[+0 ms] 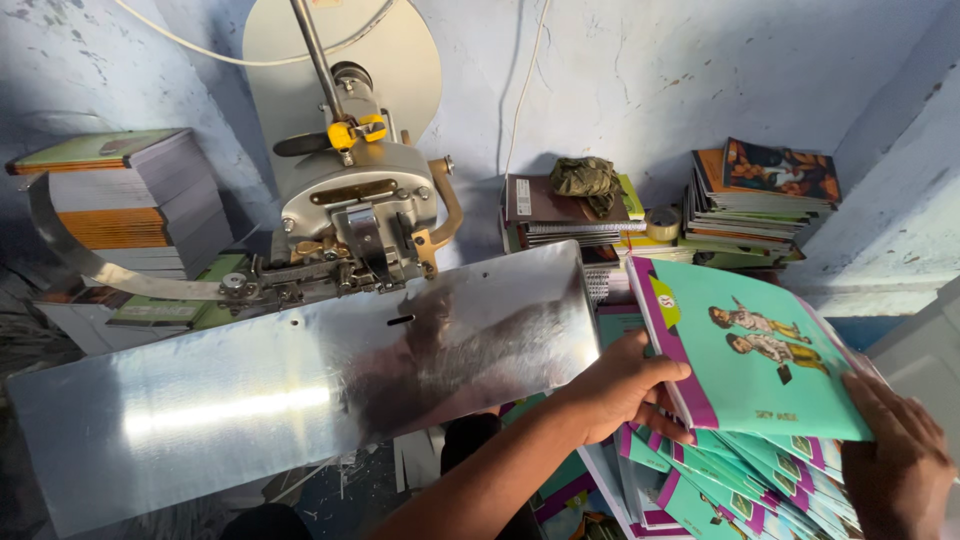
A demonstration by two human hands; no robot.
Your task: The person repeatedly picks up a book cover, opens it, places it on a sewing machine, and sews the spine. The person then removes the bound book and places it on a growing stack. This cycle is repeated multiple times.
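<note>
Head view: left hand [620, 390] curls its fingers [668, 372] closed around the spine edge of a teal notebook [760, 350], while right hand [900, 450] lies nearly flat, fingers spread, at its far corner. Glossy cover, purple spine band, lifted above a fanned notebook pile [730, 480], beside the shiny metal stitching-machine table [300, 390].
</note>
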